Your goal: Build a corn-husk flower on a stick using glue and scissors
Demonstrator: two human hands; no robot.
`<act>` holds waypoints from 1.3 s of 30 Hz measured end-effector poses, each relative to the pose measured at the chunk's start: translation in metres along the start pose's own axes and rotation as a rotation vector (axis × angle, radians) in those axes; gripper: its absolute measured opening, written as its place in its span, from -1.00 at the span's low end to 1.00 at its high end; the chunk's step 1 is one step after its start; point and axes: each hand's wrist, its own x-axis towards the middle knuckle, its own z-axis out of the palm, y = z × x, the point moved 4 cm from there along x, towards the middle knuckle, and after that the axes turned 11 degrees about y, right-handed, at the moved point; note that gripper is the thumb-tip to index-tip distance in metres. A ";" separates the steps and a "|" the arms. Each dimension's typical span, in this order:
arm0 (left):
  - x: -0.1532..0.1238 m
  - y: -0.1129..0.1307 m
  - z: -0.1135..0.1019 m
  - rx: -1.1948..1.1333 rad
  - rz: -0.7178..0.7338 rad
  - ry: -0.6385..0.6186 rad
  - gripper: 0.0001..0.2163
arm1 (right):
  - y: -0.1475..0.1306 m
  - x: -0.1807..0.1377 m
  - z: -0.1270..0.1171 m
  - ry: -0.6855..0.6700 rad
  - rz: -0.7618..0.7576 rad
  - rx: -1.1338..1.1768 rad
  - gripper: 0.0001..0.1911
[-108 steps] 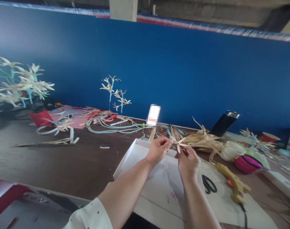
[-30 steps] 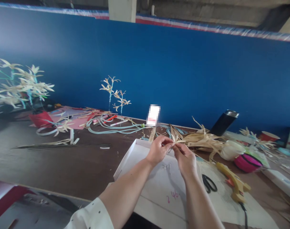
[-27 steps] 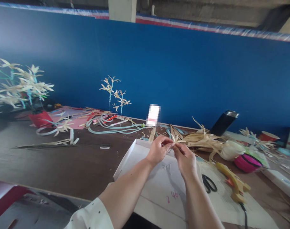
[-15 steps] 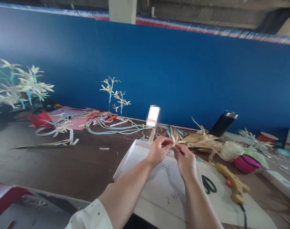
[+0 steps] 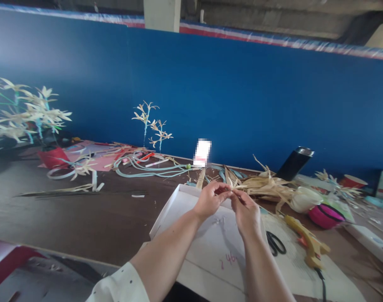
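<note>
My left hand (image 5: 208, 200) and my right hand (image 5: 246, 211) meet fingertip to fingertip over a white shallow box (image 5: 175, 205). Both pinch a small pale straw flower (image 5: 234, 186) with thin pointed petals. The fingers of each hand are closed on it, and most of the flower is hidden between them. Just beyond the hands lies a heap of dried straw strips (image 5: 267, 184).
Black scissors (image 5: 276, 242) and a yellow glue gun (image 5: 308, 241) lie right of the box. A black flask (image 5: 295, 162), a pink round object (image 5: 326, 215), blue-green cords (image 5: 147, 167), finished straw flower sprigs (image 5: 152, 123) and a red pot (image 5: 53, 156) stand along the blue wall.
My right hand has slid closer to the left. The flower's spread petals, plain 3.6 s ago, are now mostly covered by the pinching fingers.
</note>
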 end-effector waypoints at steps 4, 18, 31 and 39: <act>0.001 -0.002 -0.001 0.039 0.031 0.006 -0.77 | 0.003 0.000 0.002 0.010 0.070 0.098 -0.60; 0.001 -0.014 0.000 0.147 -0.038 -0.035 -0.81 | 0.010 0.001 0.004 0.002 0.208 0.293 -0.52; 0.001 -0.013 -0.002 0.094 -0.080 -0.004 -0.81 | 0.010 0.001 0.004 0.058 0.317 0.329 -0.41; 0.002 -0.013 -0.002 0.079 -0.108 0.014 -0.77 | 0.014 0.002 0.001 0.095 0.360 0.348 -0.61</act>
